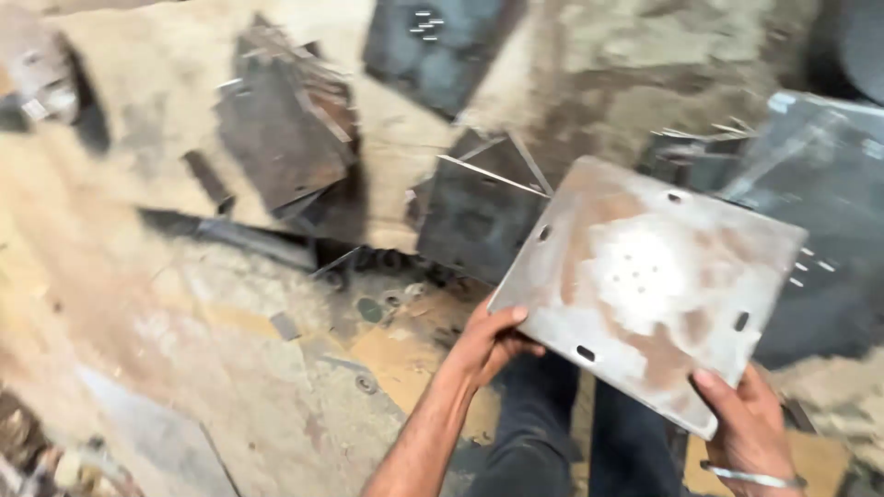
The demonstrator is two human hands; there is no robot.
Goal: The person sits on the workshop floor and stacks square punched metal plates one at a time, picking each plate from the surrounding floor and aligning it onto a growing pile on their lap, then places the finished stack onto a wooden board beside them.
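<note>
**Square steel plate carried in both hands over a gritty workshop floor**

Dusty, oil-stained ground (230, 368) spreads below us, littered with dark steel plates: one stack (285, 120) at eleven o'clock, another leaning pile (479, 207) near the centre, and more sheets (810, 175) at two o'clock.

We hold a pale, rust-blotched square plate (649, 281) at about four o'clock in the view, above our dark trousers (571, 433). Our left hand (488, 345) is curled shut on the near-left edge, fingers under, thumb on top. Our right hand (750, 423), a metal bangle (750, 476) at the wrist, is closed around the near-right corner.

The plate is nearly square, so no long axis stands out; it lies rotated, one corner toward five o'clock, another toward eleven, its broad face tilted up toward us. Slotted holes sit near the corners and a cluster of small holes marks the middle.

To carry it well, we judge it wise to keep both grips firm and well apart, fingers off the sharp rim where we can, and the face level so it does not slide.
</note>
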